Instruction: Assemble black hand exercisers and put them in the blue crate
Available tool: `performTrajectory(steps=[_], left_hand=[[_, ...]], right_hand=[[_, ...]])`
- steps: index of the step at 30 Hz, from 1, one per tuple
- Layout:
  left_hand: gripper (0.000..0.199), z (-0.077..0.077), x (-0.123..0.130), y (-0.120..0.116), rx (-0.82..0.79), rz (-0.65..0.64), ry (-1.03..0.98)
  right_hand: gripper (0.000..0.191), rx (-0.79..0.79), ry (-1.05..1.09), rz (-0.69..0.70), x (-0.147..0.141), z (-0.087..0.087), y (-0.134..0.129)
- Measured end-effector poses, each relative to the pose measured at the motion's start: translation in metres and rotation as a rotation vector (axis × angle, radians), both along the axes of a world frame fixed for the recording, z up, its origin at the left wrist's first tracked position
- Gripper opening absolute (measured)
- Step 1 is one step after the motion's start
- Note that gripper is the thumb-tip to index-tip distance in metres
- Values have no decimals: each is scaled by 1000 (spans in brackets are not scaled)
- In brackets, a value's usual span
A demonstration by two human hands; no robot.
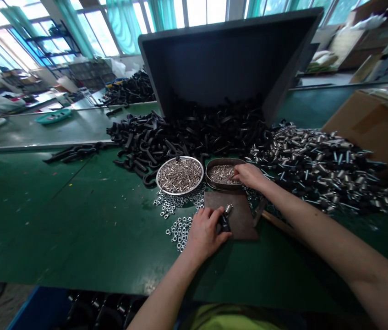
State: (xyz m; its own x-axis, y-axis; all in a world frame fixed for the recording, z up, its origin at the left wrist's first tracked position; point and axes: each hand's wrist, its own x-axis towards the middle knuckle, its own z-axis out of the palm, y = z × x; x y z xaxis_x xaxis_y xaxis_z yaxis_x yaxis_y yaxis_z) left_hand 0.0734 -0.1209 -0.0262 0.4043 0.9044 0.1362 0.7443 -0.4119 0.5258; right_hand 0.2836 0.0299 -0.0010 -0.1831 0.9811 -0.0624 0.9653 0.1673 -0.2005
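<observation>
Left grip (204,233) pressed around black plastic fitting (224,224), steel stud (228,210) at its far end, long axis pointing away from me. Right grip (248,176), nearer round metal tin (214,165), fingertips (237,173) over loose steel studs (223,174); cannot tell if pinching.

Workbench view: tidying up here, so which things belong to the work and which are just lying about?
In use: left hand, black plastic part, right hand, oval tin, round dish, hex nuts, black heap.
Lying about: teal tray, cardboard box.
</observation>
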Motion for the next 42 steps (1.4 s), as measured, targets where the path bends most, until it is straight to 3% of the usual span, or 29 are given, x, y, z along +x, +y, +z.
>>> performTrajectory(steps=[4,9,11,13,17,20,28,32,35,38,42], left_hand=[[61,4,0,3,-209,196,-384],[46,17,-4,4,-854,463,-1242],[38,22,-4,2,-1088,482,-1523],[33,27,-3,-1,-1219,470,-1693],[31,29,2,-7,-1295,399,-1804],[32,28,5,-9,-1312,350,-1805],[32,19,6,-5,-1289,283,-1739],[39,14,-2,2,-1222,240,-1532],[47,15,-9,13,-997,128,-1202],[53,17,-11,23,-677,13,-786],[61,15,-6,21,-213,-69,-258]], right_hand=[[9,73,182,-15,3,5,-5],[17,98,543,-24,-2,18,-48],[17,39,816,-21,-10,20,-76],[15,-22,1015,1,-20,19,-102],[9,62,1058,117,-35,11,-126],[6,113,1022,160,-38,5,-125],[10,42,1037,186,-38,0,-120],[15,-16,952,249,-28,0,-114],[28,130,560,495,-18,-1,-104],[20,354,102,726,-13,-6,-96],[24,453,-152,883,-15,-14,-92]])
